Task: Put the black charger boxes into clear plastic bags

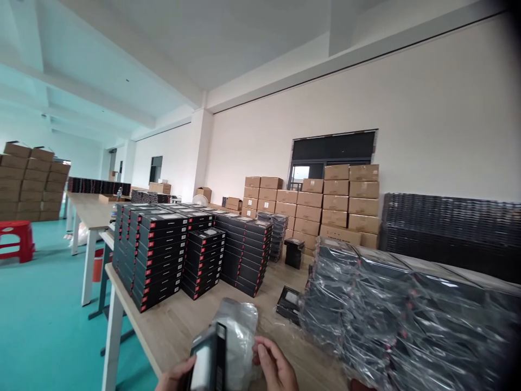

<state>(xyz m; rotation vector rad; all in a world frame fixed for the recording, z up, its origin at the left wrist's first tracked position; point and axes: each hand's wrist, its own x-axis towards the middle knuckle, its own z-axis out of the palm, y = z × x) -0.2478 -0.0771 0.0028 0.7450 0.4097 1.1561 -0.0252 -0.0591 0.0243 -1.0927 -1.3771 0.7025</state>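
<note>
My left hand point(176, 376) grips a black product box point(220, 353) with a white panel on its face, tilted up at the bottom of the view. Just beyond that box lies a clear plastic bag point(238, 320). The fingers of my right hand point(275, 365) are closed in a pinch at the bag's right edge. Ahead on the wooden table point(163, 336) rise stacks of black boxes point(160, 260) with red corner marks. To the right stand plastic-wrapped black boxes point(391, 309), and a single black box point(288, 305) lies beside them.
Brown cartons point(309, 212) are piled along the wall, below a window point(334, 152). More black boxes point(451, 222) are stacked at the far right. A red stool point(20, 239) and another table point(91, 209) stand on the left, over a green floor point(49, 315).
</note>
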